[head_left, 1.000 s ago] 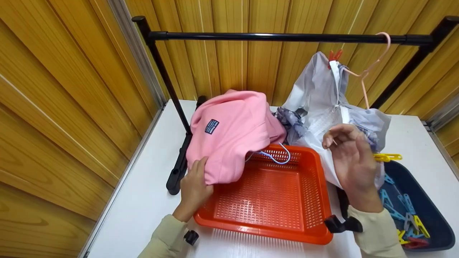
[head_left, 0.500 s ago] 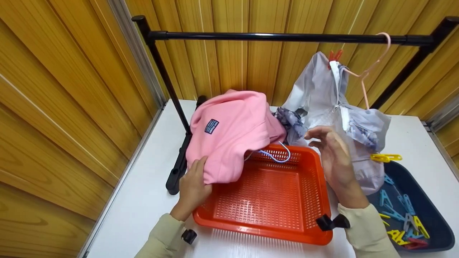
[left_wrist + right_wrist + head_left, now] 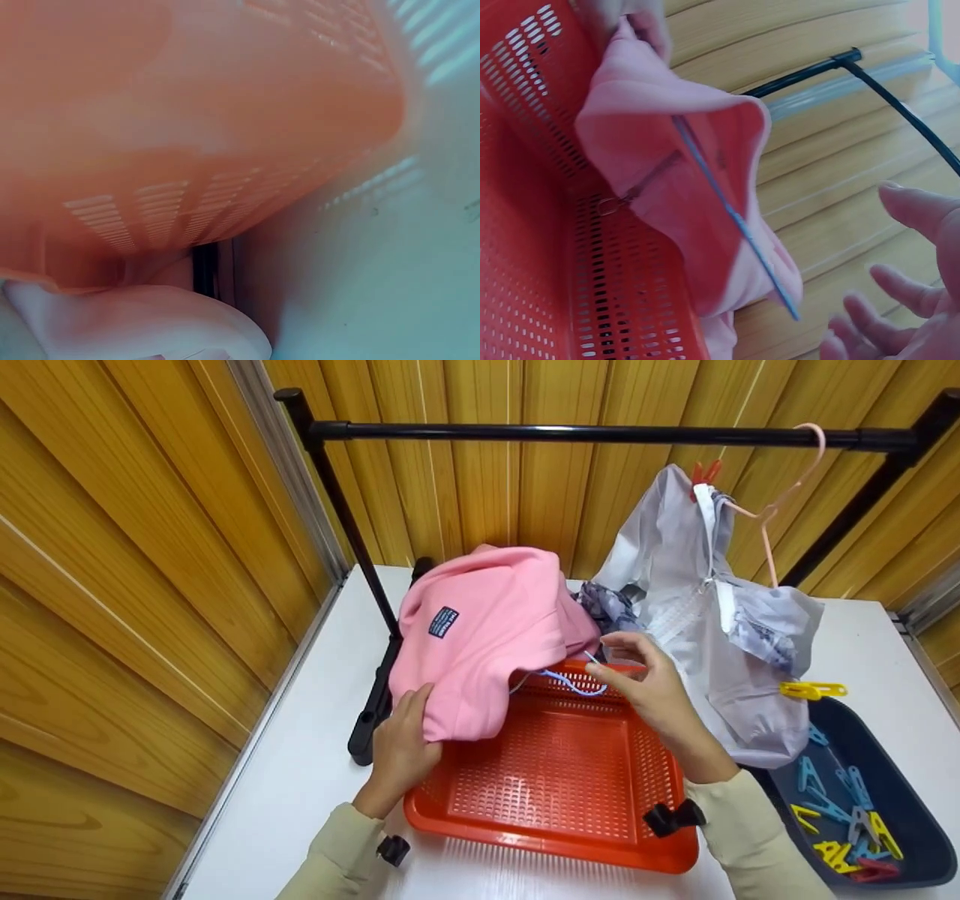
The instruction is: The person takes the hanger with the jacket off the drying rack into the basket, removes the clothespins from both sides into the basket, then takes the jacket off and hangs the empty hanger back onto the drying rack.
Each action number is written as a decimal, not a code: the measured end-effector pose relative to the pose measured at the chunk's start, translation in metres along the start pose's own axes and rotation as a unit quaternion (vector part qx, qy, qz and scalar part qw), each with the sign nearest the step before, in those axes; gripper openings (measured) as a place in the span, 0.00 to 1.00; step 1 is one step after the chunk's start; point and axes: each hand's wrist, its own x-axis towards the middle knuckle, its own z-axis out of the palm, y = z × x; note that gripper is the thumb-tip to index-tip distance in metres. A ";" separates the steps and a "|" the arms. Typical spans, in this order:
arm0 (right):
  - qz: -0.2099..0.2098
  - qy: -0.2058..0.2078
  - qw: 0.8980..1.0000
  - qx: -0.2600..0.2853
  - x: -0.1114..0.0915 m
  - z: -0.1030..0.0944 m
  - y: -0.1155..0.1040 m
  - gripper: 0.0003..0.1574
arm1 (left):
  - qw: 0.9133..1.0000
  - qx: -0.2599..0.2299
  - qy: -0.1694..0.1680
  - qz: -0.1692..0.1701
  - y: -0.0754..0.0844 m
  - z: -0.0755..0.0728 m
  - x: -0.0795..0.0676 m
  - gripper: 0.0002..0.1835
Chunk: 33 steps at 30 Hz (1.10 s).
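Observation:
A pink sweatshirt [image 3: 480, 637] with a dark label lies bunched over the left back corner of the red basket [image 3: 551, 851]. My left hand [image 3: 405, 750] grips its near edge, thumb tucked at the cloth. From the garment's opening sticks out a blue-and-white hanger hook [image 3: 574, 684], also visible as a slim blue hanger [image 3: 739, 217] in the right wrist view. My right hand [image 3: 660, 690] hovers over the basket's back right corner, thumb and forefinger apart close to the hook's tip. Its fingers are spread, with nothing between them, in the right wrist view.
A black rail [image 3: 517, 433] spans the back. From it hangs a pink hanger [image 3: 766, 514] with a pale grey garment [image 3: 675, 555], held by a red clothespin [image 3: 705, 472] and a yellow clothespin [image 3: 814, 690]. A dark tray [image 3: 919, 840] of several clothespins stands at right.
My right hand has moved left from in front of the grey garment to the hanger hook. The left hand keeps its grip on the sweatshirt with hardly any movement.

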 end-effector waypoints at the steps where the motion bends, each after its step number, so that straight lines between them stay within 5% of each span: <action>1: 0.005 -0.010 1.000 -0.013 0.001 0.002 0.001 0.32 | 1.000 -0.001 0.003 0.002 0.000 0.000 0.000 0.34; 11: -0.020 -0.050 0.992 -0.115 0.013 0.022 0.014 0.53 | 0.999 -0.024 0.036 0.018 -0.003 -0.004 0.003 0.33; 23: 0.030 -0.079 0.987 -0.138 0.025 0.031 0.014 0.53 | 0.997 -0.029 0.061 0.043 -0.007 -0.009 0.007 0.33; 27: 0.025 -0.089 0.987 -0.134 0.027 0.035 0.014 0.49 | 0.996 -0.028 0.065 0.047 -0.007 -0.010 0.008 0.33; 33: 0.042 -0.095 0.983 -0.153 0.029 0.038 0.015 0.26 | 0.999 -0.013 0.029 0.039 -0.006 -0.012 0.009 0.33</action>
